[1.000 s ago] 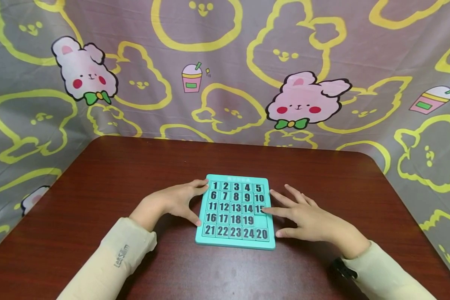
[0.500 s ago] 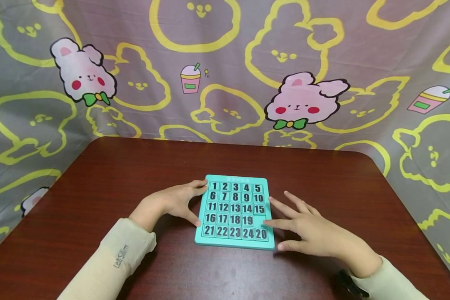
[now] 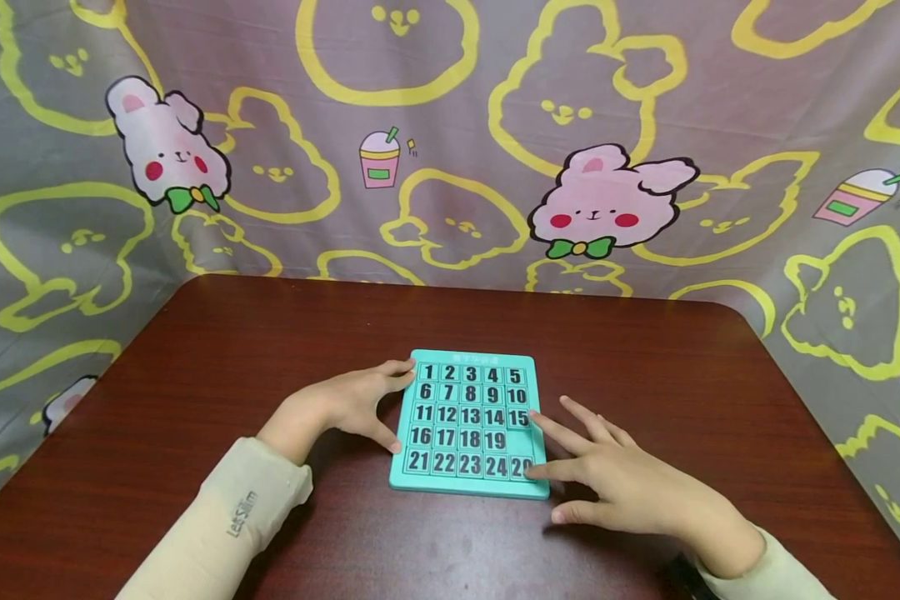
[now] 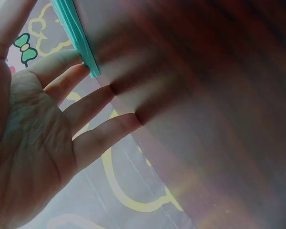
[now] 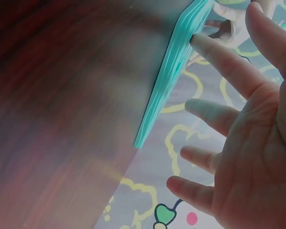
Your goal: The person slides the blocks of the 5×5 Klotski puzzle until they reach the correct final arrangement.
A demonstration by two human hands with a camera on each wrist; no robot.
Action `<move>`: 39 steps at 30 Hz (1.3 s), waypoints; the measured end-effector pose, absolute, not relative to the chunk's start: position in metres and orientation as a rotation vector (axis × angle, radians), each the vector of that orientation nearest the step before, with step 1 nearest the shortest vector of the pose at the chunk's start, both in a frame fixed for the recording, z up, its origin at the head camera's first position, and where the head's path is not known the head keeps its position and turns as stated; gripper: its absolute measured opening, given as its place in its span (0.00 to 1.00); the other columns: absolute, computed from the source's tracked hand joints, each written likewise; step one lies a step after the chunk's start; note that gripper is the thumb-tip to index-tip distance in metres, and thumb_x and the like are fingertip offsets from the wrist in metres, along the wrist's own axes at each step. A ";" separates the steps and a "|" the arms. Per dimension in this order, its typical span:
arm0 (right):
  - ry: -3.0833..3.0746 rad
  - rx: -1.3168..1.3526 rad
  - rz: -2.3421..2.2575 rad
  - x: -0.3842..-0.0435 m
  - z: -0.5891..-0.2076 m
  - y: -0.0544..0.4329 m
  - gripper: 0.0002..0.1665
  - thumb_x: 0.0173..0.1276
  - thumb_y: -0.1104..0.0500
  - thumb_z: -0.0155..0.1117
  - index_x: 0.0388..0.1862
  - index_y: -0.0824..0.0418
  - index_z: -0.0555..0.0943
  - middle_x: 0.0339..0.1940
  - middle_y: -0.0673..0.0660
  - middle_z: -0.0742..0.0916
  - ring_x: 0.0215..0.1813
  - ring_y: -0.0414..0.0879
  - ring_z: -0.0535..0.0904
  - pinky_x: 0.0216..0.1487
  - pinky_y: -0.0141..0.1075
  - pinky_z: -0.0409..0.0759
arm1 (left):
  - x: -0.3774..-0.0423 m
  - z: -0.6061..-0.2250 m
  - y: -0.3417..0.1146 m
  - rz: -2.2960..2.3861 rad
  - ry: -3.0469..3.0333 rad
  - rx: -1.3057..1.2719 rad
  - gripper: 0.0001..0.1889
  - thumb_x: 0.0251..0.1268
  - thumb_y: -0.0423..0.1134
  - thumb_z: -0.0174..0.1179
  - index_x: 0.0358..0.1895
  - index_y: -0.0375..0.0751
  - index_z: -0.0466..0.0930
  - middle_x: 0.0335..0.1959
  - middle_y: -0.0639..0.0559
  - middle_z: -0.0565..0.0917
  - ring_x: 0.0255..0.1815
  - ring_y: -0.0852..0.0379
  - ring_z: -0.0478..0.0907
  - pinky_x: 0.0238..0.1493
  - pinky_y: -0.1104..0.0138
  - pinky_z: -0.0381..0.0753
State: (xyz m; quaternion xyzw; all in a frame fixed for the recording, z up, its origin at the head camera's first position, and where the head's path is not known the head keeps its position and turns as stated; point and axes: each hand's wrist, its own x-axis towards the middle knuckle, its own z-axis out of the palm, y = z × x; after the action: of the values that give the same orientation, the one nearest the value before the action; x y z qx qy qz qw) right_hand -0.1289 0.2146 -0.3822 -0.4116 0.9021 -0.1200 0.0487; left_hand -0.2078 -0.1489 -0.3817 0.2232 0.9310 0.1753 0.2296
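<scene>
A turquoise sliding number puzzle (image 3: 468, 488) lies flat on the table, its black-numbered tiles in rows. The gap in its frame is right of the 19 tile (image 3: 495, 440), between 15 and 20. My left hand (image 3: 345, 402) rests at the puzzle's left edge, thumb near the lower part and fingers by the upper corner. In the left wrist view the fingers (image 4: 93, 102) look fairly straight. With its index fingertip, my right hand (image 3: 630, 483) touches the 20 tile (image 3: 521, 468), partly covering it. Its other fingers are spread beside the right edge, as the right wrist view shows.
A dark reddish-brown wooden table (image 3: 270, 321) surrounds the puzzle. Behind it and at both sides hangs a grey-pink curtain (image 3: 450, 125) with yellow outlines and rabbit faces.
My right index fingertip has moved toward me, from the 15 tile past the gap to the 20 tile. The tiles keep their places. My left hand stays at the left edge.
</scene>
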 end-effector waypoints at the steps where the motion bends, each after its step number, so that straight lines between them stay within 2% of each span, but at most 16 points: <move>1: 2.750 -1.248 -0.366 -0.129 -0.383 0.215 0.25 0.66 0.31 0.58 0.61 0.31 0.80 0.80 0.54 0.65 0.79 0.68 0.49 0.59 0.73 0.65 | -0.208 -0.382 -0.149 0.481 2.561 0.618 0.57 0.47 0.54 0.78 0.79 0.43 0.52 0.83 0.54 0.45 0.82 0.48 0.50 0.72 0.52 0.67; 21: 2.737 -1.109 -0.374 -0.140 -0.388 0.218 0.29 0.67 0.31 0.58 0.67 0.30 0.75 0.81 0.56 0.63 0.79 0.71 0.48 0.60 0.79 0.59 | -0.208 -0.381 -0.149 0.458 2.559 0.647 0.57 0.48 0.54 0.77 0.79 0.43 0.52 0.83 0.54 0.44 0.81 0.48 0.51 0.73 0.52 0.66; 39: 2.709 -1.027 -0.395 -0.145 -0.387 0.219 0.33 0.66 0.31 0.60 0.70 0.31 0.72 0.81 0.58 0.61 0.79 0.72 0.47 0.63 0.79 0.54 | -0.208 -0.385 -0.150 0.475 2.562 0.631 0.57 0.48 0.53 0.78 0.79 0.41 0.53 0.83 0.53 0.46 0.81 0.47 0.51 0.73 0.51 0.65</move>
State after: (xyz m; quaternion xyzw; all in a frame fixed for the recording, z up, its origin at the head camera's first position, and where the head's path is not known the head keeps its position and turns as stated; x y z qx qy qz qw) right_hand -0.1455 0.2193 -0.3874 -0.3492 0.9210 -0.1342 0.1087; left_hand -0.2085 -0.1505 -0.3847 0.2292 0.9304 0.1726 0.2283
